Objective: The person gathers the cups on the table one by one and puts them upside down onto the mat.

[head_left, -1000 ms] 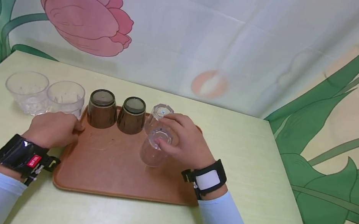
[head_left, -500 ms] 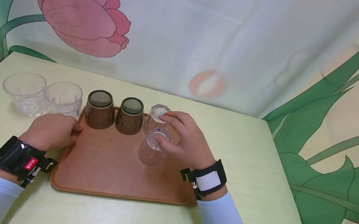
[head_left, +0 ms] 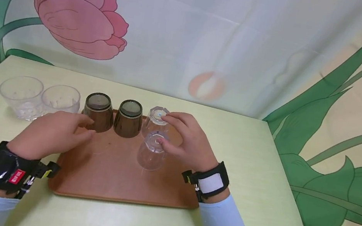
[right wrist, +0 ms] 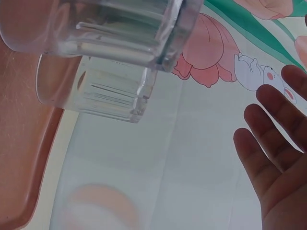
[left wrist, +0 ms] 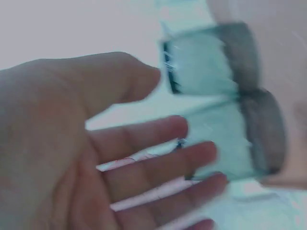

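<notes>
On a brown tray (head_left: 104, 179), two dark smoky glasses (head_left: 98, 118) stand upside down side by side at the back left. Two clear faceted glasses, a rear one (head_left: 154, 119) and a front one (head_left: 151, 155), stand upside down to their right. My left hand (head_left: 49, 134) hovers over the tray's left edge beside the leftmost dark glass, thumb and fingers apart; the left wrist view shows them spread, holding nothing. My right hand (head_left: 190, 142) hangs beside the clear glasses. In the right wrist view its fingers (right wrist: 268, 139) are extended, away from the near clear glass (right wrist: 110, 33).
Two wide clear cups, one (head_left: 20, 95) at far left and one (head_left: 61, 99) closer to the tray, stand mouth up on the pale table (head_left: 248, 158). Behind the table hangs a floral-printed curtain (head_left: 163, 40).
My left hand has left the tray's left rim and moved slightly right, its fingers opening toward the dark glass. The right hand stays nearly still beside the clear glasses. The glasses keep their places.
</notes>
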{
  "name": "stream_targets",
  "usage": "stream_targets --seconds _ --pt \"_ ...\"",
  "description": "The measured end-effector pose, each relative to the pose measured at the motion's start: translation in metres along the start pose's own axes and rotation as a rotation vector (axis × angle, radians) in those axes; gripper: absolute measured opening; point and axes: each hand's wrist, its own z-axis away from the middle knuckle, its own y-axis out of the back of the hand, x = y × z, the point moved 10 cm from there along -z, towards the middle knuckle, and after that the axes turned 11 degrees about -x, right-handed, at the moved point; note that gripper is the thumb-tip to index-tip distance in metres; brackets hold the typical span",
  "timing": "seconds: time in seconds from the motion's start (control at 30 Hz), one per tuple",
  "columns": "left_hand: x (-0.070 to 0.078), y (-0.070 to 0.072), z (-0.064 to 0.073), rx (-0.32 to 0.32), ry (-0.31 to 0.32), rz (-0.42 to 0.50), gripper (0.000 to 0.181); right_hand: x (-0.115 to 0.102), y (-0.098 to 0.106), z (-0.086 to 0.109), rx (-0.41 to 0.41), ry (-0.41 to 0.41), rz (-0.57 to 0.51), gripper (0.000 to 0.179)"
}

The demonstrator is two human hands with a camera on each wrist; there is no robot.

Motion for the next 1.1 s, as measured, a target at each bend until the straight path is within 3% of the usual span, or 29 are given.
stream_targets --seconds 0.17,0.27,0.33,0.5,0.77,1.1 --pt "0.052 0.028 0.006 0.184 -0.237 0.098 0.042 -0.003 0.010 0.000 0.023 -0.016 -0.022 0.055" --pt "0.073 0.037 0.011 0.276 -0.362 0.155 0.057 -0.003 0.013 0.001 0.024 -0.026 -0.035 0.056" --pt "0.081 0.041 0.013 0.329 -0.409 0.158 0.067 -0.003 0.013 0.001 0.020 -0.031 -0.040 0.058" --pt "0.095 0.049 0.018 0.408 -0.473 0.156 0.080 -0.005 0.019 0.002 0.040 -0.034 -0.049 0.062" --pt "0.108 0.055 0.024 0.444 -0.524 0.140 0.082 -0.007 0.024 0.003 0.066 -0.032 -0.065 0.064" --pt "0.116 0.053 0.027 0.482 -0.597 0.072 0.080 -0.020 0.024 0.002 0.061 0.033 -0.050 0.064"
